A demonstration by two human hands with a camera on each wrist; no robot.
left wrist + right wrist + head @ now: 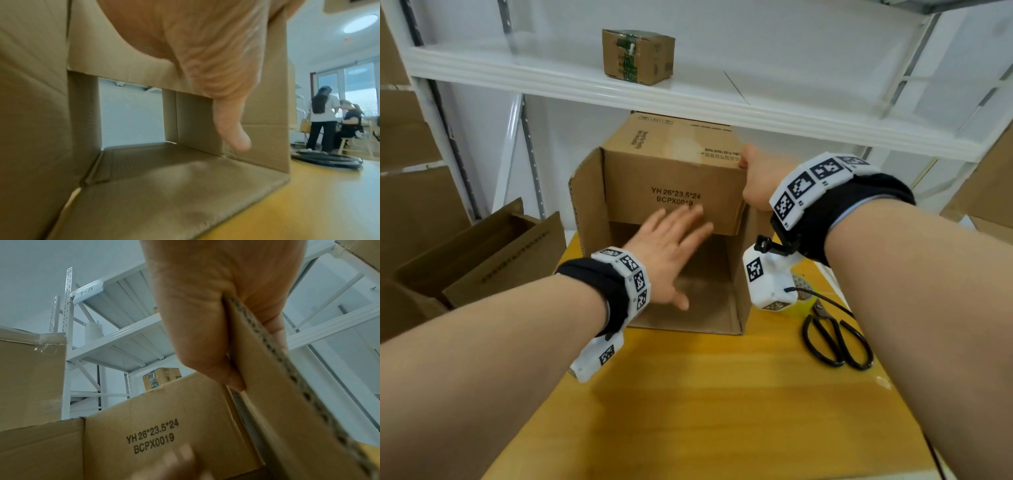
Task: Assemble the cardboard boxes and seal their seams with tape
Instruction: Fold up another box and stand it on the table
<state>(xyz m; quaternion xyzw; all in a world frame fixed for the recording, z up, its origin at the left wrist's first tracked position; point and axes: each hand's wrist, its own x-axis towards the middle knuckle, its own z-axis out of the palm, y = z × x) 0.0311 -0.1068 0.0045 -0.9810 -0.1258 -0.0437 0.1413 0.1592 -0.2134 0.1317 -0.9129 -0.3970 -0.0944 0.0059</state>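
A brown cardboard box (671,144) lies on its side on the yellow table (705,394), its open end facing me. Its upper flap (674,192), printed "YH 26*23.5*24 BCPX0019", hangs down over the opening. My left hand (671,240) lies with straight fingers against the lower edge of that flap (152,443). My right hand (756,181) grips the box's upper right corner. In the right wrist view its thumb and fingers pinch the corrugated edge of the side flap (277,386). The left wrist view looks into the box interior (164,186), whose far end is partly open.
Black scissors (835,339) and a tape roll (800,287), half hidden by the wrist camera, lie right of the box. A white shelf (688,92) just above the box carries a small carton (637,56). Open cartons (482,260) stand at the left. Two people (320,120) are far off.
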